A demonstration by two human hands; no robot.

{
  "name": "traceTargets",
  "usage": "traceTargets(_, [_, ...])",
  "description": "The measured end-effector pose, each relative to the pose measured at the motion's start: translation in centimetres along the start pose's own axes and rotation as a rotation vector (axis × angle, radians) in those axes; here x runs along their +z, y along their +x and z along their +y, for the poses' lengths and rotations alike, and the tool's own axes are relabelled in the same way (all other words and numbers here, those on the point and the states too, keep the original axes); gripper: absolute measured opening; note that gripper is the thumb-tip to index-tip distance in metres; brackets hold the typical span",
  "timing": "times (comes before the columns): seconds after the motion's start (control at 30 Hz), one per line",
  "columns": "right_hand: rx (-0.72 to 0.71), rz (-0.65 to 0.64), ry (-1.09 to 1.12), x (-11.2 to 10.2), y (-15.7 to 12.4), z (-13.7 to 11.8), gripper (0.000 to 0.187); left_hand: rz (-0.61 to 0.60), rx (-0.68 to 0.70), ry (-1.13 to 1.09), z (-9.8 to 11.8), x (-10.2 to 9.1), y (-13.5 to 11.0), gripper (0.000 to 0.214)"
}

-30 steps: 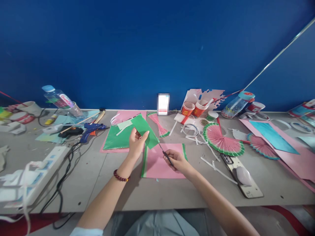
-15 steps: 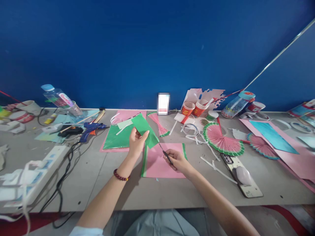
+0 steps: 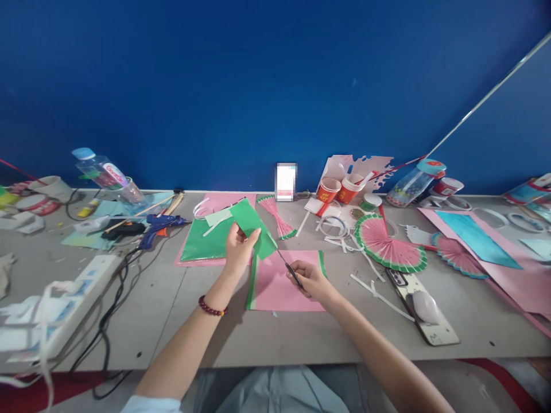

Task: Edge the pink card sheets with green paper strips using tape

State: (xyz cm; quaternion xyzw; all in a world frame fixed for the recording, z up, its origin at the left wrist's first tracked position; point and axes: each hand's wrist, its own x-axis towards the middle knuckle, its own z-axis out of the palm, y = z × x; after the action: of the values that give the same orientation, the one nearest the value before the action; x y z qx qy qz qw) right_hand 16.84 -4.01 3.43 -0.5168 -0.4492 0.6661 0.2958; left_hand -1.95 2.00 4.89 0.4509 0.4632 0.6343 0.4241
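My left hand pinches a green sheet of paper between thumb and fingers, tilted above the table. In my right hand is a pair of scissors, its dark handles gripped and its blades at the lower right edge of the green paper. Below both hands lies a pink sheet with green strips along its left and right sides. Behind my left hand, a green sheet in a clear sleeve rests on pink paper. A folded pink-and-green paper piece lies just beyond the scissors.
To the left are a blue glue gun, a power strip with cables and a tilted plastic bottle. Rightward lie paper cups, a watermelon-patterned paper fan, white strips and a phone under a mouse.
The scissor blades have moved slightly up and left along the green paper's edge, where a narrow strip now shows apart. The left hand stays almost still.
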Motion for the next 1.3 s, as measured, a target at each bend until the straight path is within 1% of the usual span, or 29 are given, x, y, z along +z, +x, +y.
traceTargets(0.17, [0.002, 0.022, 0.002, 0.1, -0.2, -0.4, 0.032, -0.002, -0.018, -0.043, -0.1, 0.1, 0.1, 0.035])
traceTargets(0.3, [0.009, -0.001, 0.012, 0.0, 0.1, 0.1, 0.037, -0.011, -0.030, -0.075, -0.1, 0.2, 0.1, 0.036])
traceTargets(0.5, [-0.003, -0.032, 0.026, -0.3, 0.4, 0.8, 0.038, -0.028, -0.028, -0.054, 0.3, 0.3, 0.0, 0.034])
traceTargets(0.63, [-0.009, -0.032, 0.050, -0.2, 0.4, 0.7, 0.039, -0.045, -0.013, -0.010, 0.5, 0.4, -0.1, 0.029])
traceTargets(0.83, [-0.010, -0.033, 0.083, -0.1, 0.2, 0.4, 0.041, -0.089, -0.015, -0.014, 0.3, 0.4, -0.3, 0.029])
traceTargets(1.07, [-0.031, -0.027, 0.090, -0.1, 0.1, 0.2, 0.039, -0.101, -0.042, -0.020, 0.7, 0.9, -0.8, 0.030])
traceTargets(1.3, [-0.016, -0.016, 0.086, -0.1, 0.2, 0.3, 0.038, -0.090, -0.058, -0.024, 0.9, 1.1, -0.9, 0.029])
